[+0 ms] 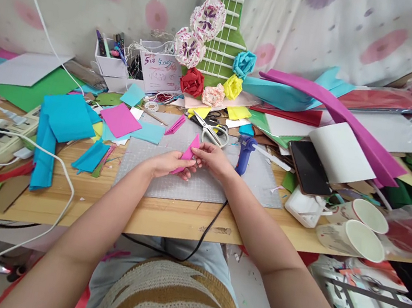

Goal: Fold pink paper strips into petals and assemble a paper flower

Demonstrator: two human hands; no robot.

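Observation:
Both hands meet over a grey cutting mat (168,184) on a wooden table (163,218). My left hand (168,162) cups a small folded piece of pink paper (189,152) from below, fingers curled round it. My right hand (213,158) pinches the same pink paper from the right side with thumb and fingertips. The paper stands tilted, its point up. Scissors (210,129) lie just beyond the hands, and a blue glue gun (245,153) lies right of my right hand.
Blue paper sheets (64,118) and a pink square (120,120) lie at left. Paper flowers (208,19) stand at the back. A black phone (309,168), white paper, a long magenta strip (354,127) and two paper cups (360,239) are at right. Cables cross the left edge.

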